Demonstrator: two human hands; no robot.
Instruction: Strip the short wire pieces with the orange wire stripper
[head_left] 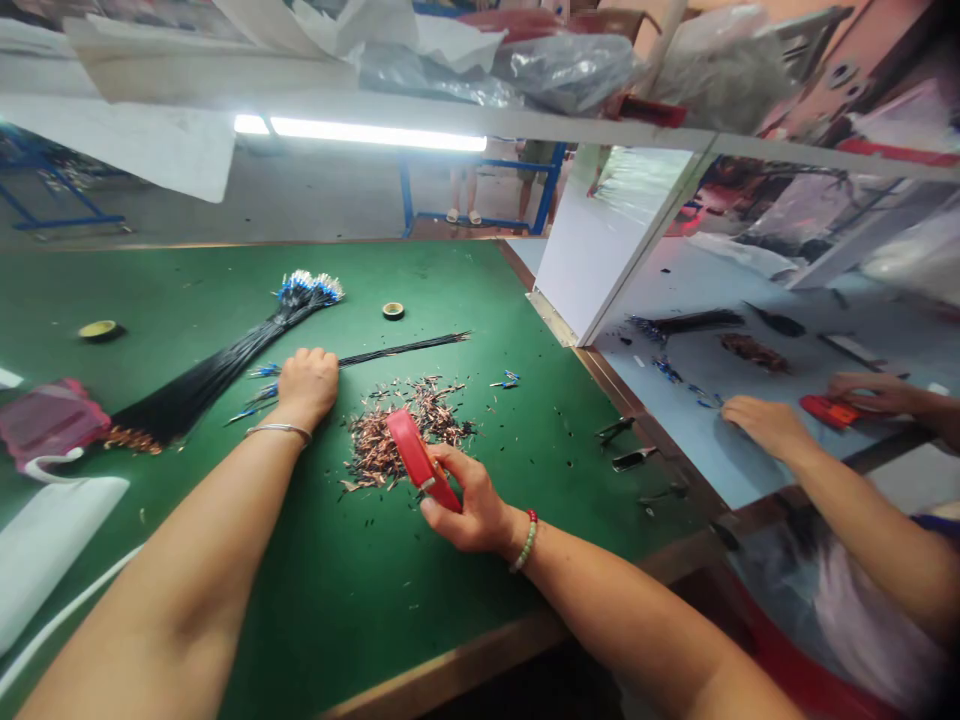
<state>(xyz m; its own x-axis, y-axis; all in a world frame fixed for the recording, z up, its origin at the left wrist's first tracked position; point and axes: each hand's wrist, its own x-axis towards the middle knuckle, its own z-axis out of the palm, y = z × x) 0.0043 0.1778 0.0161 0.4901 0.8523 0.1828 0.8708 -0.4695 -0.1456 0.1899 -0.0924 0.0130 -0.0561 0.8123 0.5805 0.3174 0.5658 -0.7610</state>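
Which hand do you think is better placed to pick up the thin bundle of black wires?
The left hand looks better placed: it seems free and lies beside those black wires, while the right hand is gripping the red-handled tool above the copper scraps.

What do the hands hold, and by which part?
The right hand grips a red tool by its lower end; the left hand seems empty.

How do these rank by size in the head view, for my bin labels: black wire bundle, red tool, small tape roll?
Largest to smallest: the black wire bundle, the red tool, the small tape roll.
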